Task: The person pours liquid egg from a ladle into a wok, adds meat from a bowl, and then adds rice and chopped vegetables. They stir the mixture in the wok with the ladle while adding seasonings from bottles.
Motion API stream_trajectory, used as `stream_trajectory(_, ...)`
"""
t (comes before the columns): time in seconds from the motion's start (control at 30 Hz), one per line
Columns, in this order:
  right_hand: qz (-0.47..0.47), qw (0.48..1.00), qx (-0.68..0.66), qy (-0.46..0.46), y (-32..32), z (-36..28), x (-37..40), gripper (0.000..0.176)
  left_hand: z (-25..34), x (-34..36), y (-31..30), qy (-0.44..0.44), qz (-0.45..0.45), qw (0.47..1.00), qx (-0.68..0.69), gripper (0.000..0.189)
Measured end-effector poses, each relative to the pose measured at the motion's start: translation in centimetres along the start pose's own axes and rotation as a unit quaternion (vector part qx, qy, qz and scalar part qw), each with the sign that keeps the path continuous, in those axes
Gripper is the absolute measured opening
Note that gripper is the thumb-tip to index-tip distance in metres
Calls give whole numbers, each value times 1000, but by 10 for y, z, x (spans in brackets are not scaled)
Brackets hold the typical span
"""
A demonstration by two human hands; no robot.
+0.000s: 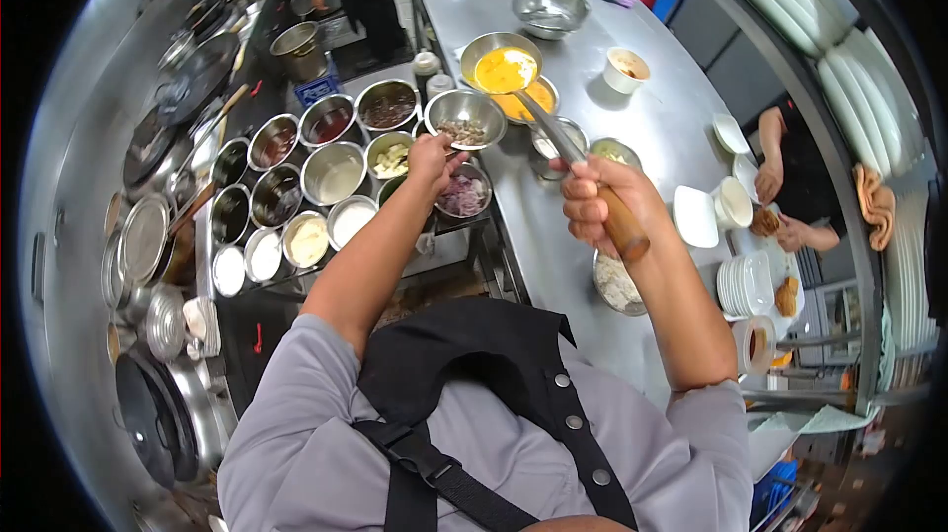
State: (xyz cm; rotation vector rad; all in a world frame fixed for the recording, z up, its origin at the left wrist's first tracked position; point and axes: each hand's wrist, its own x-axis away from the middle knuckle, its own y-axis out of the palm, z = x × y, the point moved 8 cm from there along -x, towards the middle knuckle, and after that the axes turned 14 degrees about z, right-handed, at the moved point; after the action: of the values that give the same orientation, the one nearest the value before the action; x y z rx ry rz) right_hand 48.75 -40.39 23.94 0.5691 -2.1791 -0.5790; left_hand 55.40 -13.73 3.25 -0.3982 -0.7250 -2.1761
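My right hand [607,196] is closed round the wooden handle of a long metal ladle [551,127]. Yellow liquid that looks like beaten egg fills the ladle's round cup. The cup hangs just above a metal bowl of the same yellow liquid [538,102]. With my left hand [430,164] I grip the near rim of a small steel bowl [486,107] holding brownish chopped pieces. It is held over the counter's left edge, close to the ladle. Below my left hand stands a container of chopped purple onion [462,192].
Several metal pots of sauces and powders [334,173] stand in rows at left. On the steel counter [583,38] are an empty bowl [550,10], a white tub [626,70] and a bowl of rice [618,285]. Another person's hands [780,206] hold food at right; someone else stands at the back.
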Motion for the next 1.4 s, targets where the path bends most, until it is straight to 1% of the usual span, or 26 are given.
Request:
stream_trajectory(0.03,-10,1000,11,6,10,8,8,16,6,0,-7,6,1,1000,13,14)
stream_trajectory(0.1,-16,998,63,-6,31,22,22,33,24,16,-29,10,5,999,40,13)
stream_trajectory(0.13,-12,998,62,12,42,32,29,36,33,27,-43,23,3,998,57,13)
stream_trajectory(0.2,-40,994,96,24,72,55,39,37,52,57,-80,36,-2,995,90,13)
stream_trajectory(0.3,-94,984,131,72,118,100,48,40,78,98,-157,48,17,988,144,13)
stream_trajectory(0.33,-118,979,139,92,137,116,51,40,87,110,-188,69,23,980,185,14)
stream_trajectory(0.43,-191,954,172,157,198,172,54,42,114,156,-301,104,133,964,205,8)
stream_trajectory(0.5,-250,927,179,215,245,215,60,36,134,195,-379,148,181,944,233,6)
stream_trajectory(0.53,-270,914,177,247,268,236,60,39,145,217,-418,179,207,930,246,6)
stream_trajectory(0.57,-320,888,153,294,295,261,61,45,153,237,-460,194,239,913,267,6)
stream_trajectory(0.67,-382,824,108,404,367,340,71,52,161,305,-569,260,307,872,279,5)
stream_trajectory(0.7,-409,793,97,442,389,366,75,52,161,330,-595,264,324,862,285,5)
stream_trajectory(0.77,-427,743,86,508,432,420,73,59,147,365,-649,293,358,838,290,5)
stream_trajectory(0.8,-444,721,94,524,453,446,74,57,142,387,-665,284,392,827,287,4)
stream_trajectory(0.9,-444,680,127,569,508,534,60,53,119,444,-702,280,456,793,291,5)
stream_trajectory(1.0,-458,675,235,529,551,626,23,42,94,485,-729,302,485,748,337,5)
stream_trajectory(1.03,-439,689,293,497,560,655,6,34,85,494,-736,303,494,742,337,5)
stream_trajectory(1.07,-442,693,349,450,571,681,-8,20,74,504,-745,318,513,721,339,5)
stream_trajectory(1.1,-443,692,405,400,577,700,-18,12,68,513,-749,331,532,700,343,5)
stream_trajectory(1.13,-446,683,408,409,581,714,-20,12,61,520,-755,316,568,673,352,5)
stream_trajectory(1.2,-482,680,521,184,606,728,-41,14,63,530,-762,330,592,645,353,3)
stream_trajectory(1.23,-489,673,521,190,612,736,-43,14,63,535,-765,339,606,626,354,2)
stream_trajectory(1.3,-536,593,601,2,637,736,-54,18,72,534,-775,346,625,608,346,3)
stream_trajectory(1.33,-552,559,617,-49,645,731,-60,29,78,530,-781,354,621,607,348,4)
stream_trajectory(1.37,-555,556,616,-49,645,717,-55,29,86,524,-787,360,615,607,352,5)
stream_trajectory(1.4,-561,596,574,-30,643,695,-47,42,96,518,-790,369,613,601,357,10)
